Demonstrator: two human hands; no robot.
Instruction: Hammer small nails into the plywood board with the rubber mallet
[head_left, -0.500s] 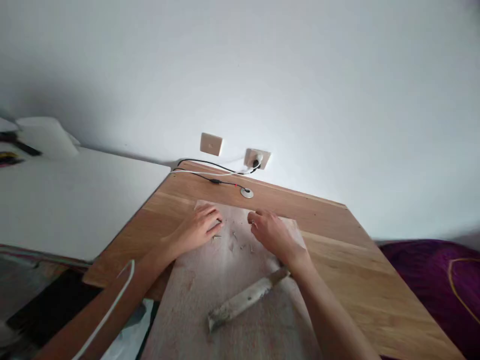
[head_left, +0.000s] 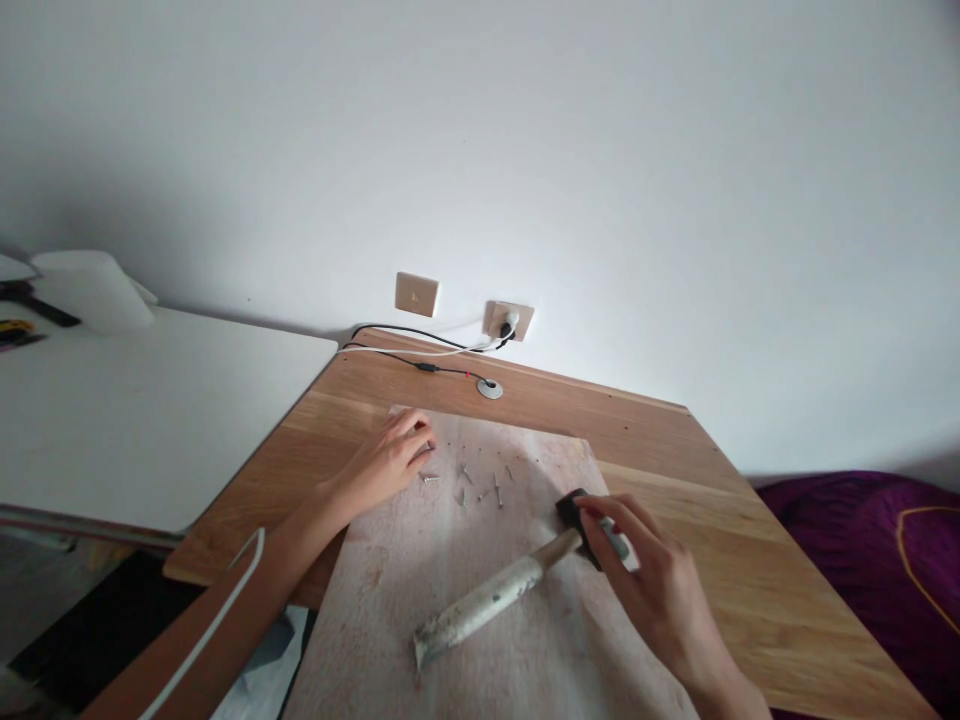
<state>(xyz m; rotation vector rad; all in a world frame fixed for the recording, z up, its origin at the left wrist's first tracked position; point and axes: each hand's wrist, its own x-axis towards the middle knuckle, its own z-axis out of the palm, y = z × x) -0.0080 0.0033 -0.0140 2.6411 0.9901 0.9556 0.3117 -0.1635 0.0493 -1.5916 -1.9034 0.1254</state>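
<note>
A pale wooden board (head_left: pixel 420 550) lies on the wooden desk. My left hand (head_left: pixel 397 455) rests at its far left corner, fingers curled and pinched together; what they hold, if anything, is too small to make out. Several loose screws or nails (head_left: pixel 499 490) lie on the board to the right of that hand. A hammer (head_left: pixel 487 600) lies slantwise on the board, its worn whitish handle pointing toward the near left. My right hand (head_left: pixel 652 570) has its fingers closed around the hammer's dark head at the board's right side. A row of small dark dots runs along the far edge.
Black and white cables (head_left: pixel 420 350) run along the desk's back to a wall socket (head_left: pixel 510 320) and a round cable grommet (head_left: pixel 490 388). A white table (head_left: pixel 187 400) adjoins on the left. Purple fabric (head_left: pixel 862 540) is at the right.
My right hand has moved from the board's far edge back toward me and to the right, onto the hammer's head. The left hand stays nearly in place.
</note>
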